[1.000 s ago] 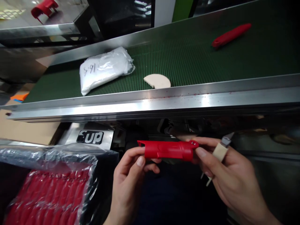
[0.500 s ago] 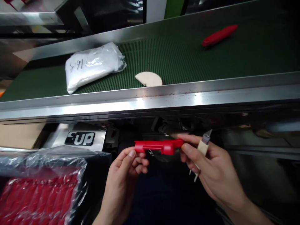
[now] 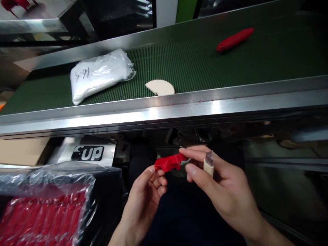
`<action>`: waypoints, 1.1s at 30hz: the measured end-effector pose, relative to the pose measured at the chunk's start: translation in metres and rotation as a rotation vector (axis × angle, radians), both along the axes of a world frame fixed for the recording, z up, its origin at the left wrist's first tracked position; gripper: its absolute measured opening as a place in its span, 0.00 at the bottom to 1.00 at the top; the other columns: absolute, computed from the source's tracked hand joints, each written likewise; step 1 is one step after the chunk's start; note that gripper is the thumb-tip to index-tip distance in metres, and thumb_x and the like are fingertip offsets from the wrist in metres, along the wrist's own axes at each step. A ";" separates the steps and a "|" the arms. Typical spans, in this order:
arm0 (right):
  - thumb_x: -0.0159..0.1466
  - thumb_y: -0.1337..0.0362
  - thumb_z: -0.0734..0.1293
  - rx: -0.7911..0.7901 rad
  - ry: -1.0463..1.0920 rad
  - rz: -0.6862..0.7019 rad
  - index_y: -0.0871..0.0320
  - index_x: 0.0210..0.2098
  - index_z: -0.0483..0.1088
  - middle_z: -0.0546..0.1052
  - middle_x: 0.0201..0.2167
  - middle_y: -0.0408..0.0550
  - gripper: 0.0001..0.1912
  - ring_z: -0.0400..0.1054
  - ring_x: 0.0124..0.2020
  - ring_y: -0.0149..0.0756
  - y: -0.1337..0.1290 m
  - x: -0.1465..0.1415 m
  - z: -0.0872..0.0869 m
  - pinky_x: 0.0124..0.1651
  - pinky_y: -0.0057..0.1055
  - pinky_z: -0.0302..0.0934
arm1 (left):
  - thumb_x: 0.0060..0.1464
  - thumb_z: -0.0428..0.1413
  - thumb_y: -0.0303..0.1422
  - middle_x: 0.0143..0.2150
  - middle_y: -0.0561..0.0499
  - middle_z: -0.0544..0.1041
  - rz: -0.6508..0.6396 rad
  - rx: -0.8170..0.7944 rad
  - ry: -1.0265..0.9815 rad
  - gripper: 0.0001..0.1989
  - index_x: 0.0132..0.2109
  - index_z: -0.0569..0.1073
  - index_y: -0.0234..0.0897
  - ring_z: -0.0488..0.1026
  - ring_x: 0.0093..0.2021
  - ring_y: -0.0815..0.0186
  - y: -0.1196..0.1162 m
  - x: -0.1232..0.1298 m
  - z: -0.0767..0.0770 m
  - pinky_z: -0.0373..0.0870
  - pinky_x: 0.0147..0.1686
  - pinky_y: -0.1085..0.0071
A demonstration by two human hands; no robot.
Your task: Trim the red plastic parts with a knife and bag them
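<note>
A red plastic part (image 3: 169, 163) is held in front of me, below the conveyor's metal edge. My left hand (image 3: 147, 191) pinches its left end between thumb and fingers. At the part's right end are the fingertips of my right hand (image 3: 220, 181), close to or touching it. That same hand keeps a utility knife (image 3: 208, 166) with a pale handle tucked against the palm, its short blade pointing up; the rest of the handle is hidden by the hand.
On the green conveyor belt (image 3: 189, 65) lie a white plastic-wrapped packet (image 3: 101, 75), a cream half-disc (image 3: 162, 87) and another red part (image 3: 235, 39). A metal rail (image 3: 128, 118) runs along its near side. Lower left, a plastic-lined box (image 3: 107, 191) contains rows of red parts (image 3: 43, 218).
The red part has turned in my hands and now looks shorter. My right hand has shifted left, and the knife is more upright. My left hand has moved slightly right.
</note>
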State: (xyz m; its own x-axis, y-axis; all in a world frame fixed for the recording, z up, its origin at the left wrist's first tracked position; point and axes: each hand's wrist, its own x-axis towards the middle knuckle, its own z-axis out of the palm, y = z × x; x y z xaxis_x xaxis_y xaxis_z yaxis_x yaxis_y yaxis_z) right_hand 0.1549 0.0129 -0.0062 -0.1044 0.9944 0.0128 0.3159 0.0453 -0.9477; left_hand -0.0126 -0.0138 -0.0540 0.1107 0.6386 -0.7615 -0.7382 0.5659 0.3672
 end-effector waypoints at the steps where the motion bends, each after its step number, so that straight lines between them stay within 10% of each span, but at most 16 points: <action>1: 0.66 0.63 0.67 0.030 -0.008 -0.007 0.46 0.46 0.74 0.75 0.42 0.39 0.10 0.71 0.32 0.22 0.001 -0.001 0.000 0.34 0.16 0.67 | 0.60 0.56 0.28 0.34 0.48 0.75 -0.005 0.022 0.006 0.06 0.39 0.75 0.28 0.72 0.29 0.72 0.000 0.000 -0.002 0.72 0.29 0.78; 6: 0.62 0.70 0.70 0.249 -0.084 0.030 0.55 0.42 0.74 0.76 0.42 0.42 0.08 0.71 0.44 0.26 -0.001 -0.004 -0.002 0.46 0.15 0.66 | 0.59 0.58 0.30 0.37 0.46 0.76 -0.015 0.167 0.052 0.09 0.45 0.73 0.32 0.73 0.34 0.67 0.001 -0.003 -0.006 0.72 0.30 0.76; 12: 0.66 0.71 0.65 0.550 -0.198 0.476 0.61 0.46 0.73 0.77 0.43 0.48 0.09 0.73 0.40 0.31 -0.014 -0.003 0.002 0.41 0.23 0.70 | 0.62 0.54 0.38 0.44 0.44 0.75 -0.057 0.232 -0.018 0.15 0.53 0.70 0.35 0.74 0.36 0.65 0.010 -0.003 0.008 0.74 0.35 0.71; 19: 0.68 0.65 0.65 0.338 -0.366 0.269 0.57 0.60 0.63 0.74 0.48 0.47 0.21 0.71 0.46 0.29 0.005 0.012 0.009 0.47 0.23 0.68 | 0.60 0.54 0.35 0.37 0.48 0.75 -0.116 0.353 0.147 0.19 0.57 0.65 0.39 0.70 0.25 0.70 0.000 0.005 0.026 0.66 0.24 0.77; 33: 0.63 0.80 0.63 0.714 -0.545 0.361 0.63 0.54 0.72 0.75 0.46 0.55 0.21 0.69 0.43 0.40 0.015 0.011 0.024 0.42 0.40 0.65 | 0.60 0.51 0.36 0.35 0.50 0.73 -0.122 0.413 -0.009 0.14 0.53 0.66 0.42 0.65 0.21 0.73 -0.011 0.006 0.048 0.60 0.22 0.77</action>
State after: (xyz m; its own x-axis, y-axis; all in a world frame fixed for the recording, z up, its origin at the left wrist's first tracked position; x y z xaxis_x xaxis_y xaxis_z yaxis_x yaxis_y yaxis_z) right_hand 0.1657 0.0279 0.0181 -0.5728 0.6780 0.4607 0.5579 0.7342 -0.3869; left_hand -0.0067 -0.0249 -0.0061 0.2098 0.8714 -0.4434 -0.6794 0.4561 0.5748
